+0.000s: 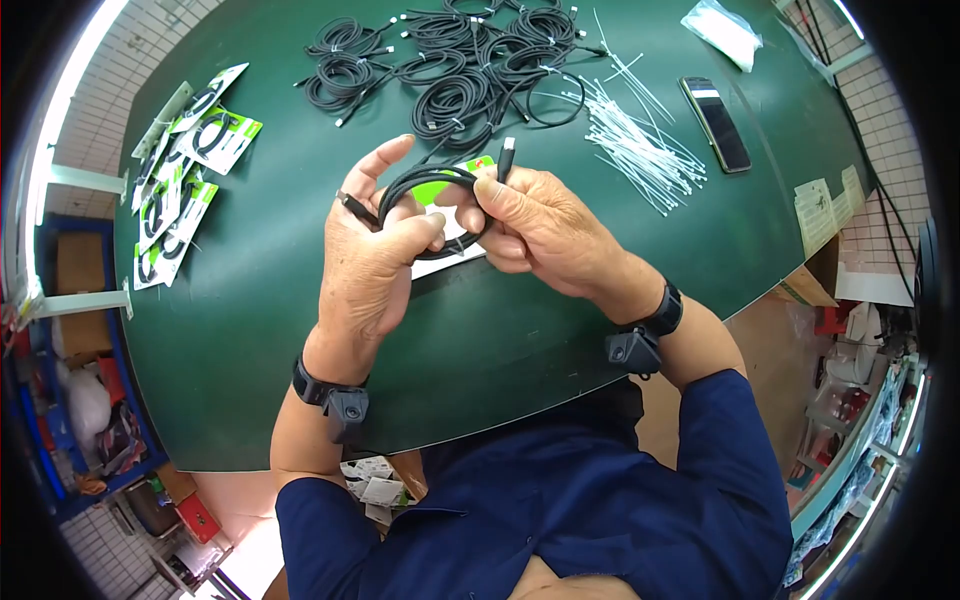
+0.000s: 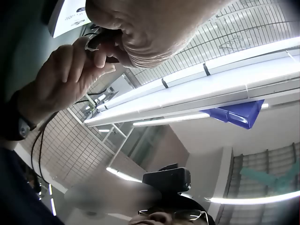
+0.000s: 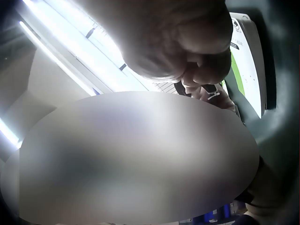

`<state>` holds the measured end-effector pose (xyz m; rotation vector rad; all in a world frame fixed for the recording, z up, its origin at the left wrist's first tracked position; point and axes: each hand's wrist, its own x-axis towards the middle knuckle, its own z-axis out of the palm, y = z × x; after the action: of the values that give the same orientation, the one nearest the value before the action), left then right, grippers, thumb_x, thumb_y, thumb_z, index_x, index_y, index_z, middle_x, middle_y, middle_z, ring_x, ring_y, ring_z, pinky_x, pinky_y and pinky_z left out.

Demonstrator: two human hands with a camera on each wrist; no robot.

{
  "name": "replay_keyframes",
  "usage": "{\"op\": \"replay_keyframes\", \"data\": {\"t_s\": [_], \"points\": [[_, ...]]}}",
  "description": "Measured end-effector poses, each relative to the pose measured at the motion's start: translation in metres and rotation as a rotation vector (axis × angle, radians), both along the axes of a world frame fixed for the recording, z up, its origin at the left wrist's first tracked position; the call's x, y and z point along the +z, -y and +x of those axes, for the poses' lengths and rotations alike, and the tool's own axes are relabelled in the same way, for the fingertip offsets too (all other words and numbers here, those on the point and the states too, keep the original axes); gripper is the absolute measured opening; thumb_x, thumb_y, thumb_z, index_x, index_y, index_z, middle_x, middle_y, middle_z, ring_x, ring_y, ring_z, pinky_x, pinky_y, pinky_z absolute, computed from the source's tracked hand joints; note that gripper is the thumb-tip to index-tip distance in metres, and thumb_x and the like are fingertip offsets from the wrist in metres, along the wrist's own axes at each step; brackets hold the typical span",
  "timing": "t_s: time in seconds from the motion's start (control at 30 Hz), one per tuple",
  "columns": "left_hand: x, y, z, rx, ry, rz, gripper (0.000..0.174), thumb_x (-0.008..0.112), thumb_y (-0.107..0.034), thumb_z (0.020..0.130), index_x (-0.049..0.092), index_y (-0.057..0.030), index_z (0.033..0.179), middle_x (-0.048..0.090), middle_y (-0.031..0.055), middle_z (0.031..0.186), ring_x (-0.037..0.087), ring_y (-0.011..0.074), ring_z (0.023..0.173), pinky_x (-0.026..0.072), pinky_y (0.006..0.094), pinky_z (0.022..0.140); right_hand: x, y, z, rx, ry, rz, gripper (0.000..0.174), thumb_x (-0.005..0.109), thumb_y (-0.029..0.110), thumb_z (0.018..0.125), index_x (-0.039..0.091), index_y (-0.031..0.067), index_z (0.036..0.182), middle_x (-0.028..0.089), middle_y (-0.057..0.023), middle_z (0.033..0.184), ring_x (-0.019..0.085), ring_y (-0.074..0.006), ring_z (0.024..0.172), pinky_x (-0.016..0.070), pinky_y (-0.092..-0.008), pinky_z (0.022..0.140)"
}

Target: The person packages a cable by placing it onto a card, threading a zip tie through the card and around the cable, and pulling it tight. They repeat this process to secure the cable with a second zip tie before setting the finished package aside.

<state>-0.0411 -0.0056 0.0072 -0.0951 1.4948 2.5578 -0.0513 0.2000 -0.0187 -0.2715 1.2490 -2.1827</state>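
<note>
A coiled black cable point(image 1: 428, 178) is held between both hands over the table. My left hand point(image 1: 362, 250) grips the coil's left side, thumb laid across it and index finger raised; a dark plug point(image 1: 356, 208) pokes out by its fingers. With thumb and fingers my right hand point(image 1: 555, 225) pinches the right side, and a plug with a pale end point(image 1: 507, 158) sticks up beside the thumb. Behind the coil lies a green and white card point(image 1: 428, 268), partly hidden. In the right wrist view that card point(image 3: 248, 61) shows beyond the fingers.
Several coiled black cables point(image 1: 450, 105) are heaped at the back of the green table point(image 1: 240, 370). White cable ties point(image 1: 640, 145), a phone point(image 1: 717, 125) and a clear bag point(image 1: 722, 35) lie to the right. Carded cables point(image 1: 180, 190) are piled at left.
</note>
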Motion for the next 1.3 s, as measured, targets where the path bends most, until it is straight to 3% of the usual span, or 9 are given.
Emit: {"op": "replay_keyframes", "data": {"t_s": [0.07, 0.17, 0.43, 0.77, 0.9, 1.0, 1.03, 1.13, 1.3], "points": [[-0.006, 0.003, -0.001, -0.047, -0.081, -0.183, 0.041, 0.070, 0.007, 0.085, 0.060, 0.0050, 0.125, 0.068, 0.0048, 0.080, 0.053, 0.0063, 0.060, 0.0512, 0.0241, 0.063, 0.009, -0.005, -0.004, 0.046, 0.000, 0.007, 0.035, 0.048, 0.030, 0.114, 0.065, -0.0014, 0.116, 0.063, -0.0015, 0.092, 0.047, -0.0053, 0.060, 0.0395, -0.0232, 0.053], [-0.014, 0.002, -0.002, -0.115, -0.033, -0.332, 0.043, 0.070, 0.007, 0.084, 0.061, 0.0055, 0.126, 0.072, 0.0074, 0.084, 0.059, 0.0070, 0.066, 0.0526, 0.0233, 0.065, 0.026, -0.009, -0.007, 0.272, -0.357, 0.437, 0.039, 0.045, 0.032, 0.115, 0.067, 0.0009, 0.106, 0.063, -0.0011, 0.088, 0.049, -0.0057, 0.061, 0.0413, -0.0239, 0.054], [0.008, -0.006, 0.005, -0.415, -0.080, -0.892, 0.029, 0.069, -0.002, 0.089, 0.069, 0.0060, 0.117, 0.074, 0.0113, 0.082, 0.068, 0.0119, 0.072, 0.0536, 0.0295, 0.066, 0.016, -0.019, -0.014, 0.514, -0.527, 0.549, 0.037, 0.051, 0.034, 0.110, 0.067, 0.0022, 0.099, 0.062, -0.0048, 0.079, 0.056, -0.0142, 0.063, 0.0472, -0.0311, 0.060], [0.048, 0.000, 0.010, -0.494, -0.202, -1.136, 0.035, 0.072, -0.006, 0.090, 0.070, 0.0027, 0.123, 0.075, 0.0175, 0.082, 0.069, 0.0245, 0.069, 0.0545, 0.0355, 0.070, 0.030, -0.013, -0.003, 0.305, -0.740, 0.591, 0.036, 0.050, 0.031, 0.109, 0.068, 0.0027, 0.096, 0.064, -0.0049, 0.080, 0.058, -0.0154, 0.064, 0.0494, -0.0314, 0.062], [0.043, -0.004, 0.012, -0.080, -0.340, -0.992, 0.058, 0.078, -0.006, 0.085, 0.060, 0.0022, 0.139, 0.076, 0.0187, 0.097, 0.071, 0.0298, 0.084, 0.0555, 0.0352, 0.078, 0.039, -0.014, -0.007, 0.183, -0.542, 0.496, 0.036, 0.050, 0.030, 0.111, 0.069, 0.0031, 0.096, 0.064, -0.0025, 0.081, 0.058, -0.0111, 0.064, 0.0485, -0.0272, 0.059], [0.041, -0.004, 0.004, 0.699, -1.191, -1.371, 0.082, 0.084, -0.006, 0.080, 0.046, 0.0019, 0.152, 0.072, 0.0196, 0.117, 0.069, 0.0315, 0.103, 0.0558, 0.0368, 0.087, 0.041, -0.020, -0.012, 0.069, -0.416, 0.432, 0.037, 0.049, 0.029, 0.112, 0.069, 0.0030, 0.097, 0.065, -0.0005, 0.083, 0.057, -0.0076, 0.064, 0.0470, -0.0235, 0.056], [0.042, -0.006, 0.008, 0.703, -1.198, -1.365, 0.082, 0.084, -0.006, 0.080, 0.046, 0.0019, 0.152, 0.072, 0.0196, 0.117, 0.069, 0.0315, 0.103, 0.0558, 0.0368, 0.087, 0.040, -0.021, -0.013, 0.023, -0.406, 0.384, 0.037, 0.049, 0.029, 0.113, 0.070, 0.0025, 0.100, 0.065, 0.0002, 0.084, 0.057, -0.0064, 0.064, 0.0464, -0.0221, 0.056], [0.046, -0.018, 0.035, 0.115, -1.131, -1.321, 0.094, 0.088, -0.009, 0.077, 0.039, 0.0026, 0.156, 0.066, 0.0199, 0.130, 0.065, 0.0338, 0.113, 0.0557, 0.0386, 0.092, 0.037, -0.022, -0.013, -0.066, -0.382, 0.297, 0.038, 0.049, 0.030, 0.114, 0.072, 0.0015, 0.105, 0.065, 0.0017, 0.087, 0.057, -0.0041, 0.065, 0.0451, -0.0194, 0.055], [0.013, -0.051, 0.025, 0.120, -0.979, -1.227, 0.094, 0.091, -0.010, 0.074, 0.043, 0.0026, 0.155, 0.069, 0.0182, 0.124, 0.067, 0.0324, 0.106, 0.0571, 0.0398, 0.089, 0.035, -0.018, -0.009, -0.079, -0.356, 0.290, 0.037, 0.053, 0.031, 0.112, 0.072, -0.0004, 0.109, 0.065, 0.0013, 0.085, 0.058, -0.0040, 0.062, 0.0464, -0.0196, 0.055]]}}
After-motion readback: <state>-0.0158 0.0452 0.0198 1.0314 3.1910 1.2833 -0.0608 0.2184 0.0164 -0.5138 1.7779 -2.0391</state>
